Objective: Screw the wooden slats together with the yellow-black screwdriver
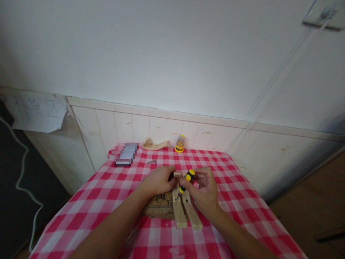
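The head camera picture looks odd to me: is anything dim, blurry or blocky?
Head view: dim light without strong glare, darker toward the brown floor at right; head view: the dark-edged rectangular phone is broken into blocky pixels; head view: fine detail is soft, including at the tip of the yellow-and-black screwdriver.

Pale wall (pixel 161 54) above white plank panelling (pixel 157 127).
Checked-cloth table (pixel 237 198) before panelling; wall plate (pixel 316 12), upper right; brown floor (pixel 309 201), right.

Two pale wooden strips (pixel 180 216), side by side, right one holed. Yellow-black screwdriver (pixel 190 175) tilted, tip at left strip.
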`<state>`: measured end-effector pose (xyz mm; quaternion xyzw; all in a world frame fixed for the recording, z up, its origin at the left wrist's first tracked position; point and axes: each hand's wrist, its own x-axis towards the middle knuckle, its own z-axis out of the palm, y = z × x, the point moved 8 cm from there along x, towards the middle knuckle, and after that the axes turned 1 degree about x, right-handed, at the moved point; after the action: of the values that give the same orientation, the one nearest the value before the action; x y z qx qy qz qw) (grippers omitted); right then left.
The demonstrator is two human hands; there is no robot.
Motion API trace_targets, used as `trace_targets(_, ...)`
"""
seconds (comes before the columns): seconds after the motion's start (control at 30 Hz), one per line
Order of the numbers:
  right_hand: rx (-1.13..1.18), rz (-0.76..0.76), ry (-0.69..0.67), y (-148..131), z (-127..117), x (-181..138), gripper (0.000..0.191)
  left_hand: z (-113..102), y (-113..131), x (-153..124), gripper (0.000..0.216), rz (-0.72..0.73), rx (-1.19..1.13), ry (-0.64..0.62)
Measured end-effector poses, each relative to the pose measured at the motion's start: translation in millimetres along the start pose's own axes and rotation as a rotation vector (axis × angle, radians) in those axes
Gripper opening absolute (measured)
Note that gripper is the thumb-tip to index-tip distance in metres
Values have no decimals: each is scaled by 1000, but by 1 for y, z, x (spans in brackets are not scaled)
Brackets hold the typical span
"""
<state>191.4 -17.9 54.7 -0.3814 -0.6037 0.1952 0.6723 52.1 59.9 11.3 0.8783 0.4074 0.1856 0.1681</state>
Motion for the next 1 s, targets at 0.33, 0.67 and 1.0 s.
trace_targets(0.33,-33,49,112,5,-9,6,33,3,-1,1,17,-19,-7,-19)
trace_targets(0.67,7,76,53,14,-3,4,34,1,1,0,15,-8,-2,-10)
trace_targets(1.0,16,115,32,20,-1,6,35,0,2,0,18,-4,-19,-8)
